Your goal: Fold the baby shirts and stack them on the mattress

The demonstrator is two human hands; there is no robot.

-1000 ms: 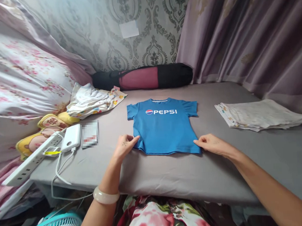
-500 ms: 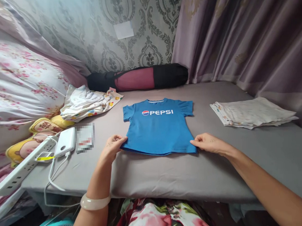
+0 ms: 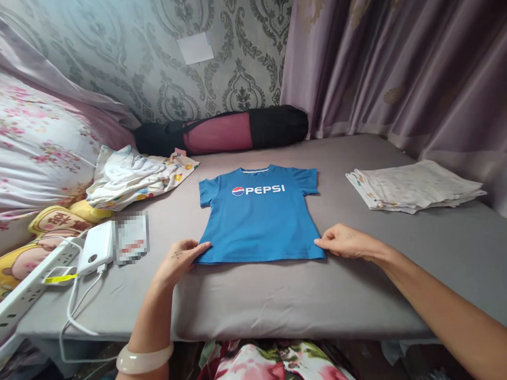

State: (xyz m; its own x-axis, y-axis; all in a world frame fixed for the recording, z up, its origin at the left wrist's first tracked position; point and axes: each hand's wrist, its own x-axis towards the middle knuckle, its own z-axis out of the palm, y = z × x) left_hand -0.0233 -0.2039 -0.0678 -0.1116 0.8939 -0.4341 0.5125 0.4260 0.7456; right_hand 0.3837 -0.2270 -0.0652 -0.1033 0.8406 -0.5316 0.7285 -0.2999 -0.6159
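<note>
At the middle of the grey sheet [image 3: 258, 304], a blue T-shirt [image 3: 259, 223] is lying flat and face up, its short sleeves spreading toward 10 and 2 o'clock, its collar pointing to 12 and its hem running along 6. Smooth fabric is showing few creases, and a white PEPSI print [image 3: 265, 190] with a round red, white and blue emblem is crossing the chest.

At the shirt's 8 o'clock corner, the left hand [image 3: 179, 260] is gripping the hem, thumb lying over the cloth, the other fingers partly hidden. At the 4 o'clock corner, the right hand [image 3: 348, 242] is pinching the other end of the hem, its remaining fingers curling inward. A glossy, pale bangle [image 3: 145, 360] is circling the left forearm.

Further out, near 3 o'clock, a flat stack of whitish folded cloths [image 3: 417, 185] is showing its layered edges. Around 9, a blurred-out packet [image 3: 132, 238] is lying beside a white, round-cornered power bank [image 3: 97, 244], and a long power strip [image 3: 23, 292] is slanting beyond. Toward 10, a crumpled, colour-spotted white cloth [image 3: 135, 178] is bunching softly. Toward 12, a black and maroon cylindrical bag [image 3: 217, 133] is lying before the patterned wall [image 3: 240, 84]; near 1, mauve curtains [image 3: 340, 68] are hanging in deep folds.
</note>
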